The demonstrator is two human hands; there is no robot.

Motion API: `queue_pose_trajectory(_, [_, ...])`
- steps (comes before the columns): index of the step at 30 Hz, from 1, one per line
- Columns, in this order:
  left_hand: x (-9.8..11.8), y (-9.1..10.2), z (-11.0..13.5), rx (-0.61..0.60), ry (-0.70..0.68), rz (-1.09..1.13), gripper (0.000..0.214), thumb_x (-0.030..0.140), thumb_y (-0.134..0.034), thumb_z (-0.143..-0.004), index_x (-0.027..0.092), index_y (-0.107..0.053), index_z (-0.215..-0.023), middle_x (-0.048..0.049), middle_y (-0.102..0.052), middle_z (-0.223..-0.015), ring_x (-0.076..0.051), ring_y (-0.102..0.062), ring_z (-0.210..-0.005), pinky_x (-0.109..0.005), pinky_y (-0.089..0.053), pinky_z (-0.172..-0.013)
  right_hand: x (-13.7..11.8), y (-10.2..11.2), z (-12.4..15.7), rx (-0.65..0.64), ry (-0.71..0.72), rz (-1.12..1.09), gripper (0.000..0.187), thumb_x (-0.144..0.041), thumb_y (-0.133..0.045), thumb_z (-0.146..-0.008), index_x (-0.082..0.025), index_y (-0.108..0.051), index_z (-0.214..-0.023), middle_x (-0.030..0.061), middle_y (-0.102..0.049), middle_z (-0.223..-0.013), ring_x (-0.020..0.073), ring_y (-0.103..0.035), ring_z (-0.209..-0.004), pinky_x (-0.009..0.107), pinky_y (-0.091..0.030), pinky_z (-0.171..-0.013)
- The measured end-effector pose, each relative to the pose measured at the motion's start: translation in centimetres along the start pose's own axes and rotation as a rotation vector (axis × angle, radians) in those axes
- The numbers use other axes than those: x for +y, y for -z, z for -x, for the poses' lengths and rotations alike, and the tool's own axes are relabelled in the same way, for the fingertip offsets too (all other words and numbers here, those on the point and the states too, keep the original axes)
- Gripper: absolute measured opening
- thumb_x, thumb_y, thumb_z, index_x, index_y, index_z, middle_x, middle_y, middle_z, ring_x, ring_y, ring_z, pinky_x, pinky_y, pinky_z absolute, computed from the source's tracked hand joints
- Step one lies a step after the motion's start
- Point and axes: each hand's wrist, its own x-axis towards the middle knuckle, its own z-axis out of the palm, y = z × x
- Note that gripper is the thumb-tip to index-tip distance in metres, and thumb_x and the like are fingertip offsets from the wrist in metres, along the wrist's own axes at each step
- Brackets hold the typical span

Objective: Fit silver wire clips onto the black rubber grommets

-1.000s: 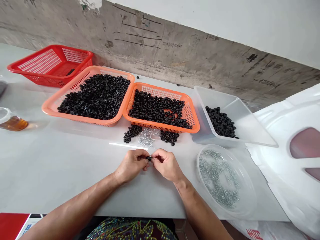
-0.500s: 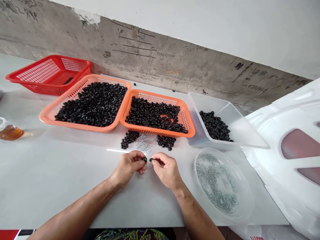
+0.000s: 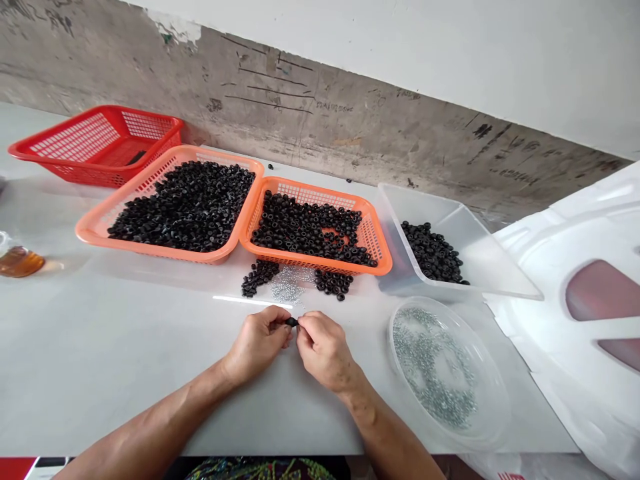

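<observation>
Left hand [image 3: 257,340]: curled, thumb and forefinger pinching a small black ring [image 3: 291,322] just above the worktop [image 3: 100,360], near its front edge.
Right hand [image 3: 323,347]: fingertips closed on the same ring from the other side; whether they also hold a tiny part is too small to tell.
Pose: both forearms come in from the front edge, wrists low, knuckles almost touching, probably for steadiness.
Loose piles: black rings [image 3: 259,275] and silver bits [image 3: 286,288] just behind the hands, seemingly kept within easy reach.
Stock: two orange baskets [image 3: 320,259] of black pieces further back; clear round dish [image 3: 495,413] of silver parts at the right.
</observation>
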Motion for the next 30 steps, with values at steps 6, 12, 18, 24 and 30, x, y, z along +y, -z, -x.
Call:
queue_pose_trajectory(6, [0.0, 0.3, 0.2, 0.030, -0.157, -0.277, 0.014, 0.013, -0.048, -0.071, 0.018, -0.061, -0.071, 0.0020, -0.056, -0.061, -0.013, -0.052, -0.059, -0.024, -0.042, -0.057, 0.1, 0.1, -0.2, -0.059, -0.074, -0.074, 0.023, -0.004, -0.041, -0.076, -0.019, -0.059, -0.075, 0.0061, -0.060, -0.073, 0.0162, -0.056, -0.069, 0.027, -0.047, -0.065])
queue_pose_trajectory(12, [0.6, 0.6, 0.5, -0.070, -0.157, -0.286, 0.018, 0.011, -0.045, -0.071, 0.018, -0.061, -0.067, 0.0018, -0.054, -0.059, -0.012, -0.050, -0.056, -0.023, -0.039, -0.055, 0.1, 0.6, -0.5, -0.157, -0.331, -0.245, 0.016, -0.010, -0.047, -0.074, -0.017, -0.061, -0.068, 0.0004, -0.057, -0.060, 0.0107, -0.049, -0.054, 0.021, -0.041, -0.050])
queue_pose_trajectory(18, [0.6, 0.5, 0.6, -0.107, -0.003, -0.181, 0.017, 0.015, -0.045, -0.072, 0.017, -0.062, -0.071, 0.0016, -0.054, -0.058, -0.012, -0.051, -0.053, -0.024, -0.040, -0.053, 0.8, 0.6, -1.0, -0.278, -0.567, -0.469, 0.008, -0.015, -0.054, -0.070, -0.015, -0.062, -0.070, -0.0006, -0.059, -0.058, 0.0100, -0.051, -0.051, 0.019, -0.039, -0.045])
queue_pose_trajectory(24, [0.5, 0.6, 0.6, -0.118, 0.081, -0.136, 0.017, 0.013, -0.046, -0.068, 0.017, -0.062, -0.072, 0.0030, -0.054, -0.054, -0.012, -0.049, -0.047, -0.023, -0.039, -0.048, 0.2, 0.6, -0.7, -0.285, -0.437, -0.342, 0.011, -0.013, -0.051, -0.072, -0.016, -0.060, -0.067, -0.0016, -0.055, -0.057, 0.0085, -0.046, -0.050, 0.018, -0.036, -0.045])
queue_pose_trajectory(30, [0.6, 0.7, 0.8, -0.116, 0.009, -0.176, 0.018, 0.011, -0.045, -0.068, 0.016, -0.062, -0.073, 0.0029, -0.053, -0.055, -0.012, -0.050, -0.050, -0.023, -0.039, -0.049, 0.3, 1.0, -0.6, -0.300, -0.444, -0.412, 0.010, -0.015, -0.053, -0.074, -0.017, -0.060, -0.067, -0.0004, -0.057, -0.058, 0.0101, -0.050, -0.053, 0.021, -0.040, -0.049])
